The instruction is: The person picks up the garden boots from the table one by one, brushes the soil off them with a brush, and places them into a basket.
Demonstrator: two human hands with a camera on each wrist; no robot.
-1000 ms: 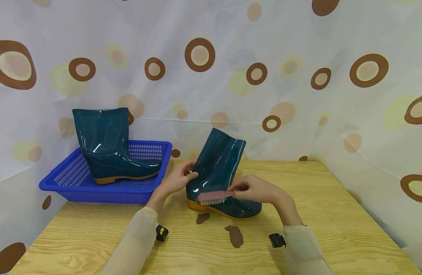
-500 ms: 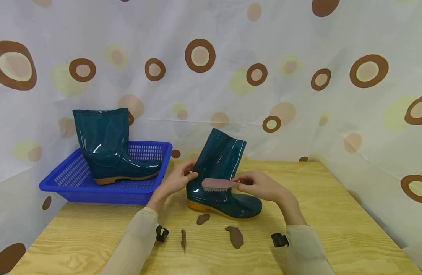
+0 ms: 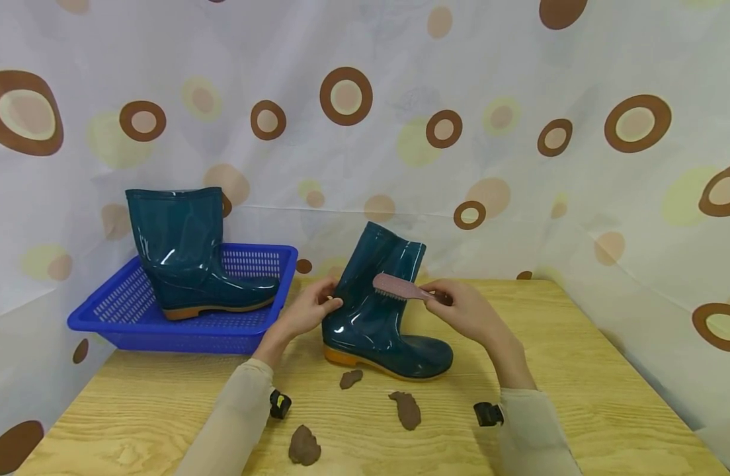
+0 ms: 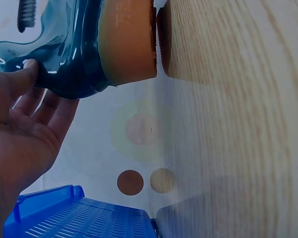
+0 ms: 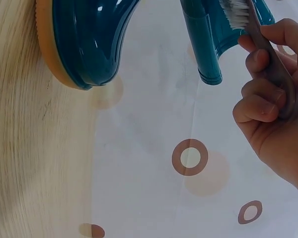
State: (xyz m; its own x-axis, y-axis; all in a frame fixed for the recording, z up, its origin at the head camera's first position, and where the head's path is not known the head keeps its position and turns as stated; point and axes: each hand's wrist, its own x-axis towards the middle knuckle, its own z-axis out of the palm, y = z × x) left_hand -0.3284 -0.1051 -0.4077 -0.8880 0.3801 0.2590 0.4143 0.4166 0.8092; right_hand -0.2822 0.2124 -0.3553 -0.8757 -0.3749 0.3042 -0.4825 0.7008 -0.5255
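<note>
A glossy dark green rubber boot point(image 3: 365, 330) with an orange-tan sole is on the wooden table, its toe pointing right. My left hand point(image 3: 310, 307) holds it at the back of the ankle, thumb on the near side; the left wrist view shows the fingers point(image 4: 54, 111) curled behind. My right hand point(image 3: 466, 309) grips the handle of a pinkish brush point(image 3: 397, 286), whose pale bristles point(image 5: 236, 12) face the boot's shaft about halfway up. Whether the bristles touch the boot, I cannot tell. Brown mud-like pieces lie in front: a small one point(image 3: 351, 379), a longer one point(image 3: 406, 410) and a lump point(image 3: 304, 446).
To the left, a blue perforated plastic basket point(image 3: 186, 342) holds a matching green boot point(image 3: 180, 244), standing upright. A white curtain point(image 3: 365, 165) with brown circles hangs behind the table point(image 3: 555, 370) and along its sides.
The brush in my right hand has moved up from the boot's foot to its shaft. A brown piece, seen falling half a second ago, now lies on the table. My left hand keeps its place.
</note>
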